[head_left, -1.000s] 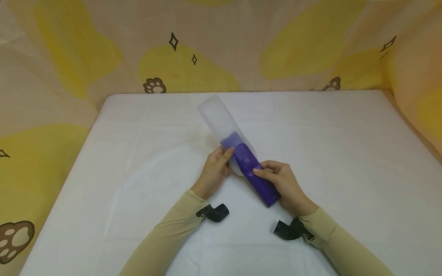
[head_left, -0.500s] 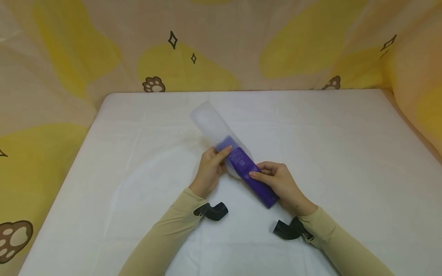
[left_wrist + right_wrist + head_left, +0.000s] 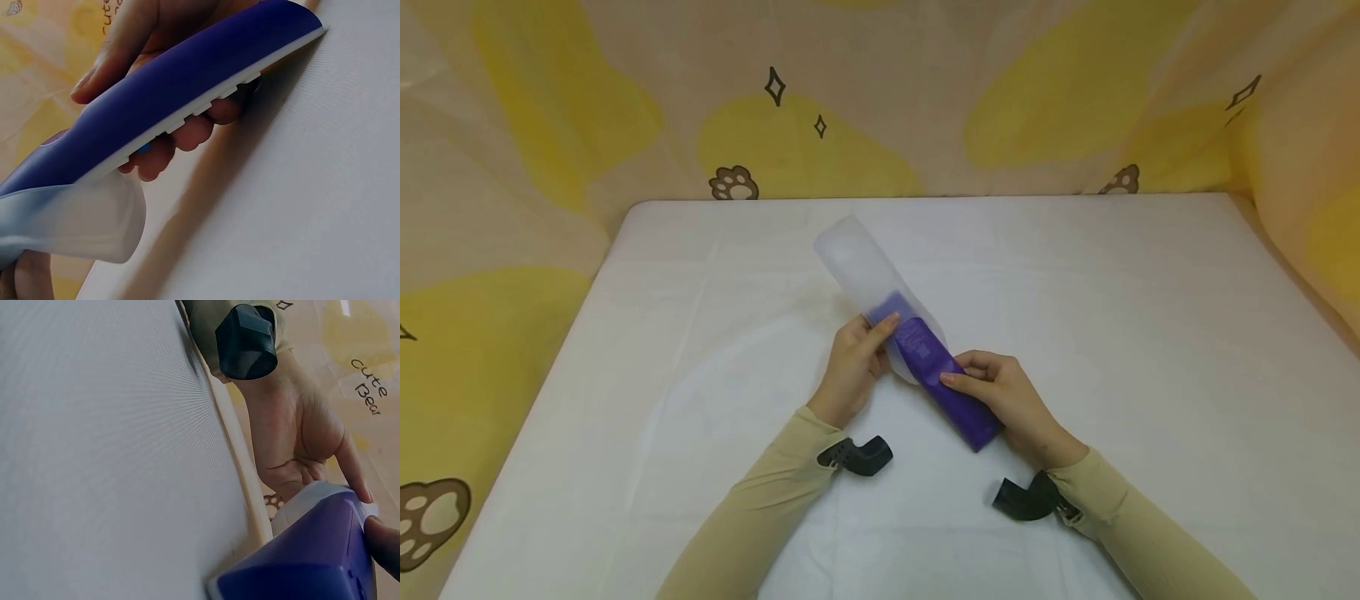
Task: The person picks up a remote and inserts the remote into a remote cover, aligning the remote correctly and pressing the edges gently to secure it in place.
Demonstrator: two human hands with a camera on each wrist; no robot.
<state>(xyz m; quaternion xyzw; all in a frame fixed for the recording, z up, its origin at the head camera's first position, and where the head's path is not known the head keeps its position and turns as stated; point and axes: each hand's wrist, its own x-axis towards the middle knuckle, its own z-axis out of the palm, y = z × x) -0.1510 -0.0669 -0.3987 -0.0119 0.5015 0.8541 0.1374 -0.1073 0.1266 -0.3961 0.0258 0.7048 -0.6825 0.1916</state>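
A long purple object (image 3: 958, 396) with a rounded back and small printing is held slantwise above the table in the head view. Its white underside (image 3: 194, 107) carries a row of raised blocks in the left wrist view; its exact kind is unclear. The far end sits inside a translucent sleeve (image 3: 861, 258), through which purple shows. My left hand (image 3: 853, 367) pinches the sleeve near its mouth, thumb on top. My right hand (image 3: 1015, 400) grips the purple object's near half, thumb above and fingers beneath. The two hands hide part of both edges.
A white-covered table (image 3: 737, 500) lies beneath both hands. Behind it and at the sides hangs a yellow and beige patterned cloth (image 3: 880, 50). Black camera mounts (image 3: 868, 456) sit on both wrists.
Both hands, the purple object and the sleeve have shifted slightly left, with the sleeve's far end a little lower. The grips look the same.
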